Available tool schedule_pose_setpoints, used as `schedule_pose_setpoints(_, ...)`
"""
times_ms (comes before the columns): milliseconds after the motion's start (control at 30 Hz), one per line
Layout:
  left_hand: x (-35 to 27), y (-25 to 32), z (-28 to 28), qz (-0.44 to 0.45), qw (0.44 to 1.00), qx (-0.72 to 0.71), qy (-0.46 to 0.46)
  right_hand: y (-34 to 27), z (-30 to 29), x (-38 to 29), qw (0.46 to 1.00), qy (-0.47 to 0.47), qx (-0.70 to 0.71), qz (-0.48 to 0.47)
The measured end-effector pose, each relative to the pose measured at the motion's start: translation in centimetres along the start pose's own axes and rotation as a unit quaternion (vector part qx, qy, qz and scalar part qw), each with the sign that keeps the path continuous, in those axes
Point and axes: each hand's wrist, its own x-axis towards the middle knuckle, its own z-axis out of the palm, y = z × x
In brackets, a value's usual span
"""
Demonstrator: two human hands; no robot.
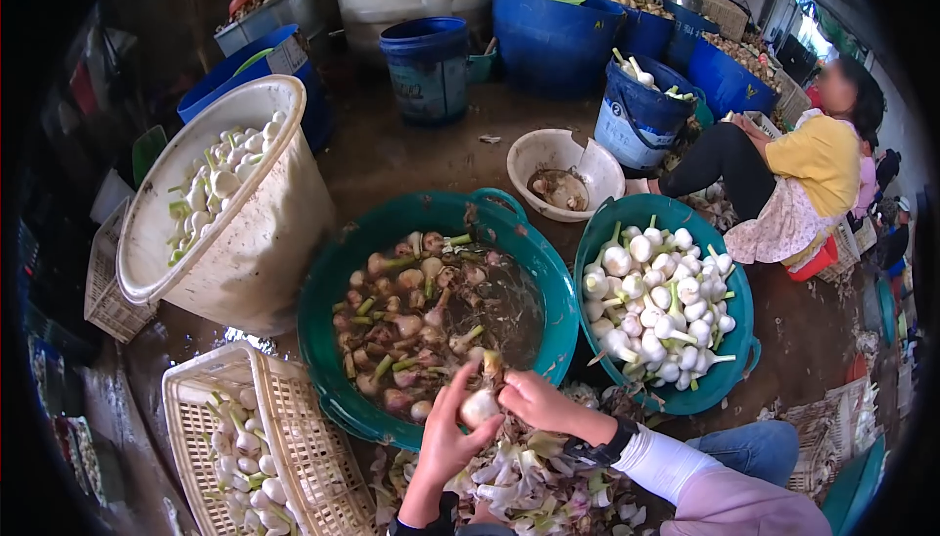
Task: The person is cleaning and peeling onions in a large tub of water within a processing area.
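Note:
My left hand (449, 429) is closed around a pale garlic bulb (479, 409) at the near rim of a green plastic tub (562, 301). My right hand (534, 398) pinches at the bulb's upper side, by its brownish stem end. Unpeeled garlic bulbs (407, 324) with cut stems lie in murky water in that tub. To its right, a second green tub (742, 330) is heaped with white peeled garlic (661, 294). Below my hands lies a pile of garlic skins (540, 473).
A tall white tub (294, 235) of garlic leans at left, above a cream plastic crate (316, 433) with more bulbs. A chipped white basin (527, 150) and blue buckets (424, 73) stand beyond. At right sits a person in a yellow top (815, 147).

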Motion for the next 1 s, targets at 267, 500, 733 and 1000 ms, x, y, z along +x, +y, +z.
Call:
schedule_pose_setpoints(267, 0.1, -0.6, 1.7, -0.054, 0.992, -0.103, 0.044, -0.5, 1.5, 1.5, 0.908, -0.06, 0.398, 0.117)
schedule_pose_setpoints(500, 0.3, -1.2, 0.3, -0.275, 0.811, -0.516, -0.011, 0.2, 1.7, 0.3, 0.988, 0.093, 0.115, -0.035)
schedule_pose_setpoints(733, 0.2, -2.5, -0.6, -0.243, 0.837, -0.49, 0.015, -0.7, 0.8, 0.2, 0.845, -0.068, 0.488, 0.208)
schedule_pose_setpoints(1000, 0.5, -1.6, 1.5, -0.205, 0.914, -0.35, 0.013, -0.6, 1.4, 0.7, 0.884, 0.074, 0.432, 0.162)
